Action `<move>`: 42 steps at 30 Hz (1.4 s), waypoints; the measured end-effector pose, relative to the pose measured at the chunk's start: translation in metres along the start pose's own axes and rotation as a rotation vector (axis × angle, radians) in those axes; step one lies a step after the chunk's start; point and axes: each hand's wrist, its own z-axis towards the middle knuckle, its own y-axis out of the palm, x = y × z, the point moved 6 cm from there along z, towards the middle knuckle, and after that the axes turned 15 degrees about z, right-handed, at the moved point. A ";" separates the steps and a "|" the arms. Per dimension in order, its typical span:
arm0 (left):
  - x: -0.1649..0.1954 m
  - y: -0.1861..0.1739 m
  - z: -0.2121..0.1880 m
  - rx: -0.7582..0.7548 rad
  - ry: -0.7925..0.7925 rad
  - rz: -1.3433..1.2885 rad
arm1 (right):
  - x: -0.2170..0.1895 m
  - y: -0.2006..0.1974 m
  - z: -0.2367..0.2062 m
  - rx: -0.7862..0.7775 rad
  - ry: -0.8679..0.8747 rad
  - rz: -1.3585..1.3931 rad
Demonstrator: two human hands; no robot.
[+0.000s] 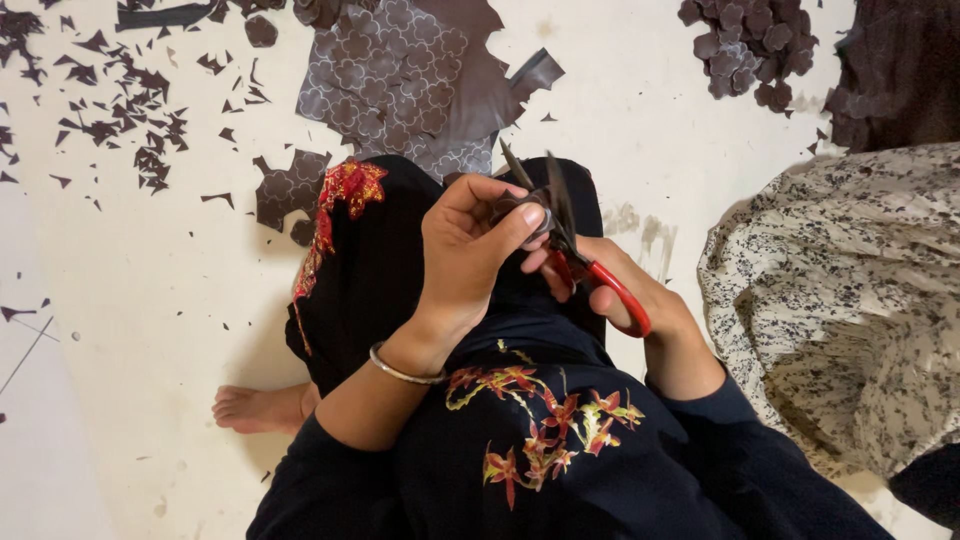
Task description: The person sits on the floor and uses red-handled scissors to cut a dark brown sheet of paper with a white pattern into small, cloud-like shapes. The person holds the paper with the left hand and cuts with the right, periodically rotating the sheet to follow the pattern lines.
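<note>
Dark brown, leather-like material is being worked in the middle of the frame. A small brown piece (515, 207) is pinched between the thumb and fingers (490, 200) of the left hand (465, 255), which are closed tightly around it just above the lap. A pair of scissors (570, 240) with red handles is held in the right hand (625, 295); the fingers are threaded through the handle loops and closed on them, and the dark blades are seen parted, pointing to the upper middle of the frame and meeting the edge of the small piece. A thin metal bangle (405, 372) is worn on the left wrist.

Both hands are held over a black garment (520, 420) embroidered with red and yellow flowers, which fills the lower middle of the frame. A bare foot (255, 408) is seen at the lower left, resting on the pale floor (150, 300).

A larger brown sheet (400, 80) marked with outlined flower shapes is laid on the floor at the upper middle, just beyond the knees. Small brown offcuts (120, 110) are scattered over the upper left. A heap of cut flower-shaped pieces (750, 45) is gathered at the upper right, well apart from the hands. A speckled black-and-white cloth (850, 300) is spread along the right edge.
</note>
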 end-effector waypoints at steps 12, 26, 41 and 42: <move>0.003 -0.002 0.002 0.034 0.059 0.022 | -0.002 -0.011 -0.002 0.062 0.040 -0.221; 0.002 -0.002 0.006 -0.008 -0.024 -0.085 | 0.005 -0.017 -0.005 0.066 0.067 -0.266; 0.008 -0.008 0.005 -0.049 0.011 0.167 | -0.019 -0.026 -0.008 0.118 -0.073 -0.301; 0.009 -0.009 0.006 -0.062 0.004 0.214 | -0.024 -0.024 -0.006 0.096 -0.081 -0.310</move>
